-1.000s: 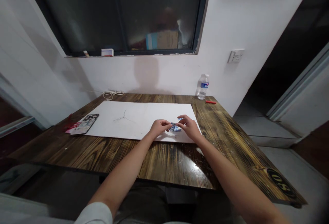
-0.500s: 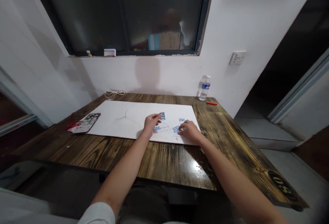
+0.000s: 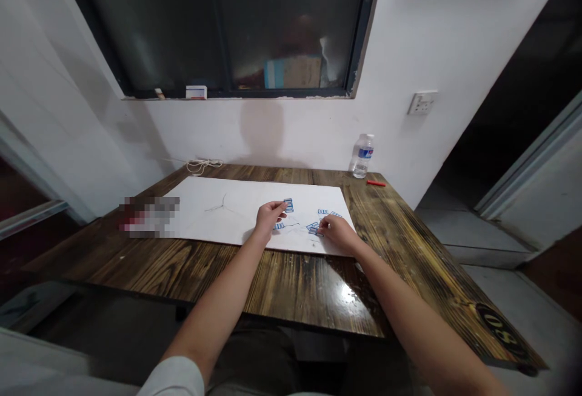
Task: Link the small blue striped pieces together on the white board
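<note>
My left hand is closed in a pinch on a small blue-barred piece, held upright just above a white board. Another blue-barred piece lies under that hand's fingers, partly hidden. My right hand is low over the board's right end, its fingertips pinched at the edge of a tilted blue-barred piece. Beyond its knuckles lie a further small blue piece and one more, partly covered by the hand. Thin dark lines mark the board between my hands.
The board lies on a dark wooden table. At the back right stand a water bottle and a red stick-like object. A coiled white cable lies at the back left. A pixelated patch covers things at the board's left end.
My right hand has shifted slightly to the right and its fingers have drawn together, uncovering more of the tilted piece and a piece behind. The left hand keeps its hold.
</note>
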`<state>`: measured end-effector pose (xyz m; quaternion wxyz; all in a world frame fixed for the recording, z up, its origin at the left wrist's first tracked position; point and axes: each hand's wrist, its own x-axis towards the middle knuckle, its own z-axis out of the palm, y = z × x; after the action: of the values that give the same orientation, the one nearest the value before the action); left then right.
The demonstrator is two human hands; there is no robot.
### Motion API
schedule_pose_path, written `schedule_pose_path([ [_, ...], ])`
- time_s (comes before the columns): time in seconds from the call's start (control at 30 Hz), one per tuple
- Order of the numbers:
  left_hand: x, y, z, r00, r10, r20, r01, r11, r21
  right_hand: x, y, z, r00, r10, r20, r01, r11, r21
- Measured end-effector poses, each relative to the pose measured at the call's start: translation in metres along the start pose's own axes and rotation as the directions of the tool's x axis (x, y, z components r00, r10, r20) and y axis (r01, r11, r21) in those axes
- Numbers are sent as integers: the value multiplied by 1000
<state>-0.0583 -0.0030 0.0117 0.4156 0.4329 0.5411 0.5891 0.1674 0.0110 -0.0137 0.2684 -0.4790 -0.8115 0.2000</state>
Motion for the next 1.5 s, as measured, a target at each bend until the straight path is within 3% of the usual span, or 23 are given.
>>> schedule_pose_path([
  [0.17,-1,-1,2,1000,0,7,0,1000,11,4,0,-4,999,45,7,-46,956,291],
  [0.3,0,-5,5,999,-3,35,3,1000,18,5,-6,-4,996,88,-13,-62,788,612],
  [0.47,-5,-7,12,996,11,89,-15,999,48,1,-20,-2,994,107,-11,-55,595,802],
  [0.57,-10,-7,17,990,11,141,-20,998,66,-1,-27,1,996,89,7,-56,563,824],
  [1.1,-16,-6,21,928,50,370,-101,988,119,-2,-33,11,988,150,-22,-72,594,801],
  [1.5,-19,-6,22,914,57,403,-121,983,137,-1,-31,17,987,159,-27,-82,637,767],
])
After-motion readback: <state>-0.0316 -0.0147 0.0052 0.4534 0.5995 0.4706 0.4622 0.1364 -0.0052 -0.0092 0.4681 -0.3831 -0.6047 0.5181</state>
